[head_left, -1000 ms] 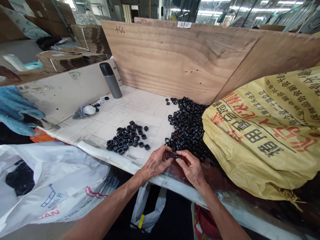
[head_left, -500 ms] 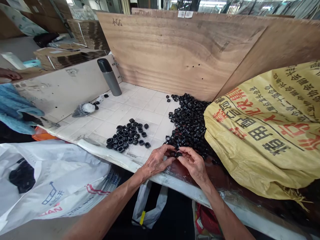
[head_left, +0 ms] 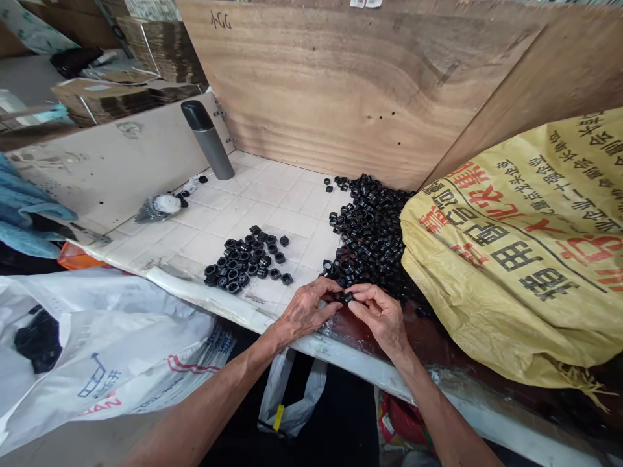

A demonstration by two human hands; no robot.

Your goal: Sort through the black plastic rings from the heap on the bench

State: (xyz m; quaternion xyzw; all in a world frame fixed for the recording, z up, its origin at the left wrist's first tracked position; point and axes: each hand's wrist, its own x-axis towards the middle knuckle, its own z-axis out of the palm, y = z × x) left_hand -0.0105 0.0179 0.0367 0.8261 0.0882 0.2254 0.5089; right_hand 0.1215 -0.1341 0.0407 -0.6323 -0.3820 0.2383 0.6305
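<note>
My left hand (head_left: 311, 305) and my right hand (head_left: 378, 316) meet at the table's front edge, thumbs and fingers pinched. Between their fingertips is a small black plastic nut (head_left: 346, 298). A second dark piece shows at the left fingertips, partly hidden, and I cannot tell whether the two are joined. Just beyond my hands lies a large heap of black nuts (head_left: 372, 224), shaped like short rings. Left of my left hand, a smaller group of similar black nuts (head_left: 243, 259) is spread on the pale tabletop, some showing a filled centre.
A yellow woven sack (head_left: 506, 259) bulges over the table's right side. Tall plywood boards (head_left: 350, 91) close off the back. A grey bottle (head_left: 211, 143) and a clear plastic bag (head_left: 158, 207) stand at the left. A white sack (head_left: 121, 363) hangs below the front edge.
The view has tipped slightly down and to the right. Both hands stay at the same spot, and the black pieces at their fingertips sit slightly closer together.
</note>
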